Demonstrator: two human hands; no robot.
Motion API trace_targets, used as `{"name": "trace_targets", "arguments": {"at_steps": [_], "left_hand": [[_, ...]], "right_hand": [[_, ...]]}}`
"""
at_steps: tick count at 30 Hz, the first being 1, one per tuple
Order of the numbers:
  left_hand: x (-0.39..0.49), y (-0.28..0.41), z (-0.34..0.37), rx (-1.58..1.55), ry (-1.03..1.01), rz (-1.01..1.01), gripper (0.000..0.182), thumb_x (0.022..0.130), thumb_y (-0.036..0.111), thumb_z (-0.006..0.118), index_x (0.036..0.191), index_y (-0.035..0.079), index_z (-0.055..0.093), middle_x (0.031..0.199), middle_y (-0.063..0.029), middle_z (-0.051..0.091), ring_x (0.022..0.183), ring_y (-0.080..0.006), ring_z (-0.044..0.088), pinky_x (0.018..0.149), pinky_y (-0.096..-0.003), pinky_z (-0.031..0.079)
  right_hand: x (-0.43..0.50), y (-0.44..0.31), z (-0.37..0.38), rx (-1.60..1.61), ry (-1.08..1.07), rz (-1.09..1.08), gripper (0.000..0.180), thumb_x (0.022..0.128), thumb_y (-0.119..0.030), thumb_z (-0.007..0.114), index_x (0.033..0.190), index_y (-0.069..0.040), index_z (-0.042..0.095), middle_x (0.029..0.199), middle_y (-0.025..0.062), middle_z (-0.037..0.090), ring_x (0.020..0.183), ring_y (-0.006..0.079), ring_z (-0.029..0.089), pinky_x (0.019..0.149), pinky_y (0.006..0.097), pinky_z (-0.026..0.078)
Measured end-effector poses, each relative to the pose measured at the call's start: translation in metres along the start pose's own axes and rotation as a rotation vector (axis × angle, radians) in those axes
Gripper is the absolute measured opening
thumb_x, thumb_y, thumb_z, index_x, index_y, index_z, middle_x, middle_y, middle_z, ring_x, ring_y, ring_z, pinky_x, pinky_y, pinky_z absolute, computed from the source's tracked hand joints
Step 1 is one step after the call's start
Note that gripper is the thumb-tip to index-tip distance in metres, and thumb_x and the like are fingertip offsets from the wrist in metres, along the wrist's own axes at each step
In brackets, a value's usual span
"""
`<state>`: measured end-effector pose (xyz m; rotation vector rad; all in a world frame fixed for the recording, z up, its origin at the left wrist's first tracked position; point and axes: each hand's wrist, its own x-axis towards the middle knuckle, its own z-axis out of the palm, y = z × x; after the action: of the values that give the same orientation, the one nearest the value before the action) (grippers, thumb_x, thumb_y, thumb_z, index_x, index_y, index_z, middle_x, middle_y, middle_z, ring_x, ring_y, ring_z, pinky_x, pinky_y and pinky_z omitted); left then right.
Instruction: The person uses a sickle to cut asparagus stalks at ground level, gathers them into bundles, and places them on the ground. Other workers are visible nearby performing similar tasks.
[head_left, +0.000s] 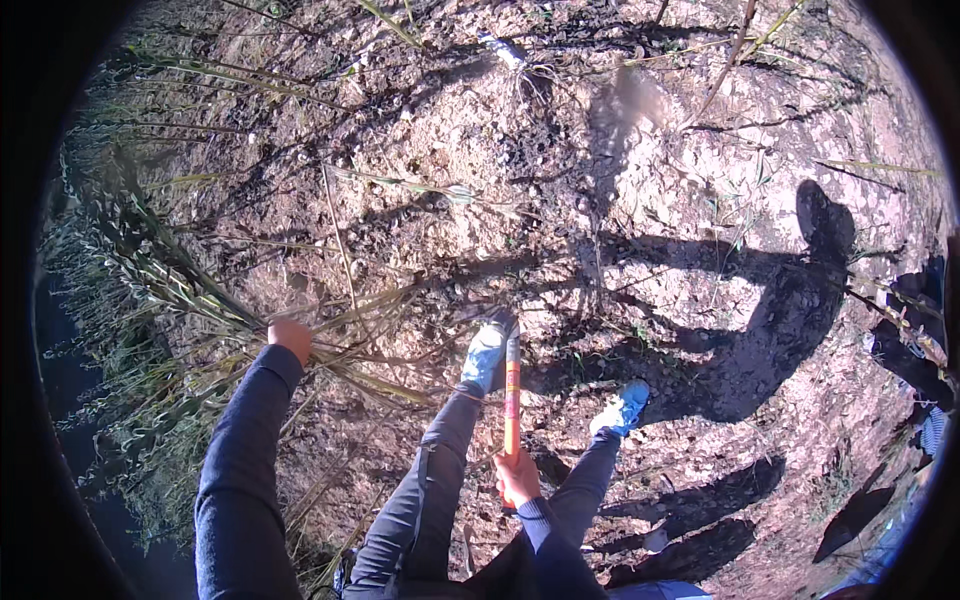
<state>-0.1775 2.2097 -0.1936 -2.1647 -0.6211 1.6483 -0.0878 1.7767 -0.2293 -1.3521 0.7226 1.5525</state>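
My left hand (291, 341) is closed around a bunch of long plant stalks (214, 304). Their leafy green tops spread to the left, and the bare stalk ends fan out to the right of my fist. In my right hand (517, 478) is the orange handle (512, 401) of a hand tool, held low between my legs. A dark grey section (513, 346) continues from the handle's far end, beside my left shoe (485, 352). The tool's working end cannot be made out against the shoe and shadow.
Dry, cloddy soil (465, 150) stretches ahead, with cut stalks lying across it. A pale root clump (532, 75) lies farther off. Thin stems (724, 67) stand at upper right. My right shoe (622, 409) is planted on the soil. Dark clothing or fabric (911, 337) shows at the right rim.
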Motion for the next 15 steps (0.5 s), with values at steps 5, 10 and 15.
{"name": "trace_targets", "arguments": {"at_steps": [5, 10, 15], "left_hand": [[-0.024, 0.006, -0.068, 0.132, -0.169, 0.106, 0.027, 0.08, 0.027, 0.046, 0.097, 0.014, 0.062, 0.1, -0.0039, 0.06, 0.095, -0.0209, 0.055, 0.073, -0.0344, 0.043], [-0.056, -0.009, -0.16, 0.326, 0.037, 0.285, 0.035, 0.069, 0.037, 0.055, 0.095, 0.015, 0.063, 0.099, -0.0041, 0.061, 0.093, -0.0233, 0.057, 0.077, -0.0375, 0.044], [-0.109, 0.007, -0.265, 0.441, 0.113, 0.415, 0.031, 0.061, 0.04, 0.063, 0.085, 0.019, 0.066, 0.089, -0.0052, 0.063, 0.084, -0.023, 0.06, 0.07, -0.0389, 0.046]], "right_hand": [[-0.051, -0.043, -0.05, 0.215, 0.077, -0.032, 0.016, 0.08, -0.02, 0.058, 0.082, -0.008, 0.049, 0.054, -0.0019, 0.044, 0.042, 0.0072, 0.042, 0.038, 0.0232, 0.036], [-0.144, -0.038, -0.107, 0.164, 0.304, -0.246, 0.017, 0.079, -0.02, 0.058, 0.08, -0.005, 0.049, 0.054, 0.0001, 0.046, 0.039, 0.0085, 0.043, 0.036, 0.0227, 0.036], [-0.192, 0.023, -0.128, 0.434, 0.564, -0.409, 0.017, 0.078, -0.018, 0.059, 0.078, -0.005, 0.048, 0.053, 0.0005, 0.046, 0.038, 0.009, 0.042, 0.035, 0.0226, 0.037]]}}
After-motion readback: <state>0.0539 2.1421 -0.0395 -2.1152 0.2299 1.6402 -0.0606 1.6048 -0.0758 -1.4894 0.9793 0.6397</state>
